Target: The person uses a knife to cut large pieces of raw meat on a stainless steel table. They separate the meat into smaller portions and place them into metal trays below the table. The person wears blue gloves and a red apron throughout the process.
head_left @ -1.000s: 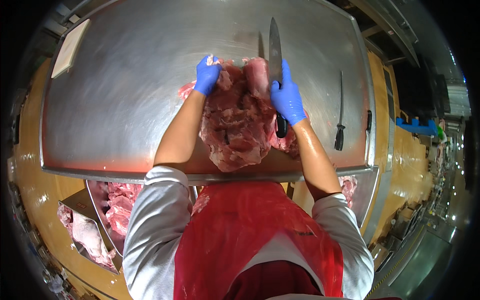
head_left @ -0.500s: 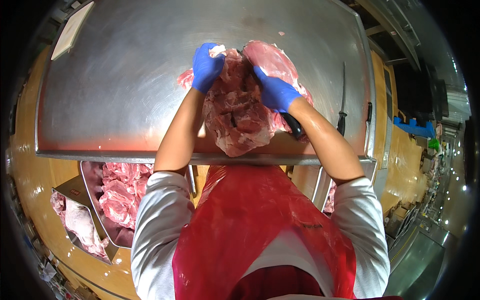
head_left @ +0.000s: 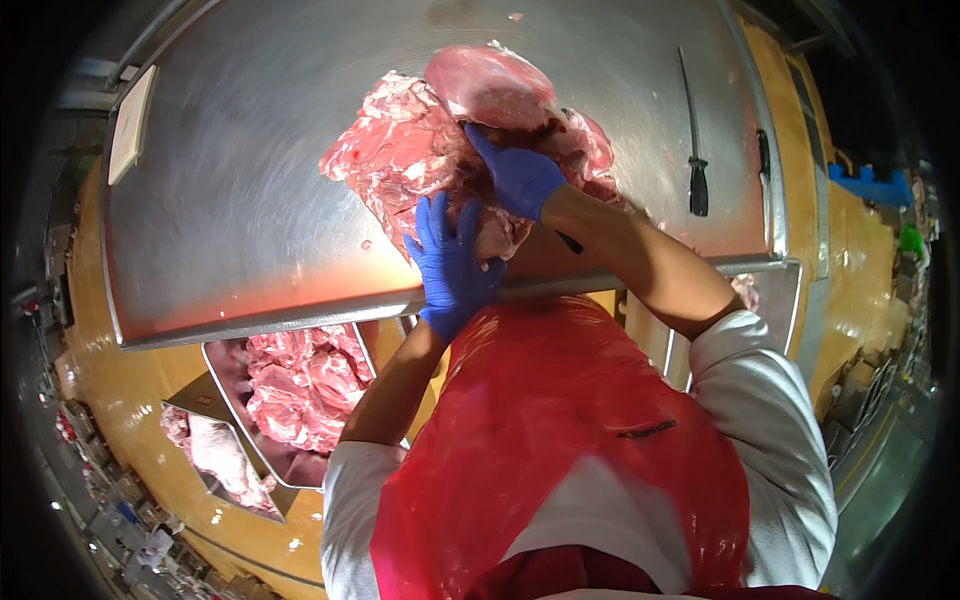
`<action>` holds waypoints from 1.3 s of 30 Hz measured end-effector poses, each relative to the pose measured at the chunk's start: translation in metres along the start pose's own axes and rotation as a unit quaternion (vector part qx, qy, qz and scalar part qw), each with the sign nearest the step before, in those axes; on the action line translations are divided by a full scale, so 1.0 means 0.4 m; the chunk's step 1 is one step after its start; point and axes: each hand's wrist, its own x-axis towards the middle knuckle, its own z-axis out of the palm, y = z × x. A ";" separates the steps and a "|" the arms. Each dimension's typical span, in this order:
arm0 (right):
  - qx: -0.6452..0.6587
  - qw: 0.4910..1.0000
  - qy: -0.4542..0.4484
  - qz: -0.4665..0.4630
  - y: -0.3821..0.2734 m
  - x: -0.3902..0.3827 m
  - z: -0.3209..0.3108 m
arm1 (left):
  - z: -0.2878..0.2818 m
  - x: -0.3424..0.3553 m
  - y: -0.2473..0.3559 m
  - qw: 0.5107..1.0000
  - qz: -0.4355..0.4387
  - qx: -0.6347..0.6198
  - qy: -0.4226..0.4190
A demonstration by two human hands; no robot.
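Note:
A large piece of raw meat [head_left: 395, 150] lies on the steel table before me, with a smooth, rounded pink lobe [head_left: 490, 85] at its far side. My left hand [head_left: 453, 265], in a blue glove, rests open on the meat's near edge, its fingers spread. In the middle of the meat is my right hand [head_left: 527, 182], also gloved in blue, closed with one finger stretched along the cleft beside the lobe. From beneath the right wrist juts the black handle end of a knife [head_left: 569, 242]. Its blade is hidden by the hand and meat.
A sharpening steel [head_left: 697, 180] lies right on the metal table [head_left: 240, 190]; a white board [head_left: 132, 125] lies at its left edge. Below the near rim stand a tub [head_left: 232, 385] of meat cuts and a smaller bin [head_left: 205, 402] holding a pale piece. Small scraps dot the tabletop.
My left hand has left the meat's far left side and come down to its near edge, fingers now spread. The meat's left part is unfolded leftward. My view has shifted and tilted.

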 end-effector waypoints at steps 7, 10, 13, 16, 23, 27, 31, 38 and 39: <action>-0.032 0.999 -0.006 -0.006 0.020 0.002 0.024 | 0.052 0.014 0.006 0.993 0.050 0.041 0.098; -0.044 0.998 0.020 -0.037 0.046 -0.029 0.052 | 0.058 0.019 -0.008 0.989 0.054 0.043 0.130; -0.023 0.995 0.054 -0.086 0.140 -0.097 0.123 | 0.067 0.013 -0.026 0.986 0.058 0.035 0.151; -0.035 0.999 -0.007 -0.032 0.162 -0.105 0.131 | 0.073 0.018 -0.036 0.985 0.055 0.026 0.163; -0.010 0.996 0.071 -0.048 0.165 -0.230 0.221 | 0.044 0.038 -0.129 0.981 0.071 0.002 0.181; 0.073 0.979 0.164 -0.098 0.154 -0.254 0.237 | 0.022 0.099 -0.198 0.979 0.115 -0.017 0.167; 0.074 0.997 0.016 0.018 0.172 -0.429 0.124 | -0.043 0.167 -0.347 0.971 0.191 -0.056 0.133; 0.098 0.983 0.154 0.003 0.314 -0.382 -0.110 | -0.117 0.269 -0.374 0.977 0.119 0.040 0.171; 0.105 0.984 0.146 0.018 0.329 -0.341 -0.120 | -0.109 0.262 -0.262 0.976 0.073 -0.009 0.205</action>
